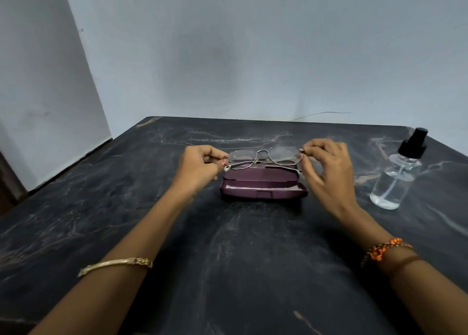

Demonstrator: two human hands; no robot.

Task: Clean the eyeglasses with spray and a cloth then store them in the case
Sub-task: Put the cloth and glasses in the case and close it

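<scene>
Two hands hold the thin metal-framed eyeglasses (264, 156) just above the open plum-coloured hard case (263, 185), which lies on the dark marbled stone worktop (228, 258). The left hand (200, 166) pinches the frame's left end, the right hand (326, 168) pinches the right end; each grip is closed on the frame, temples folded. The clear plastic spray bottle with black pump top (397, 175) stands well apart to the right. No cloth shows. Whether the glasses are coming out or going in cannot be told; storing seems likelier. Next would be lowering them level into the case tray, then closing the lid.
</scene>
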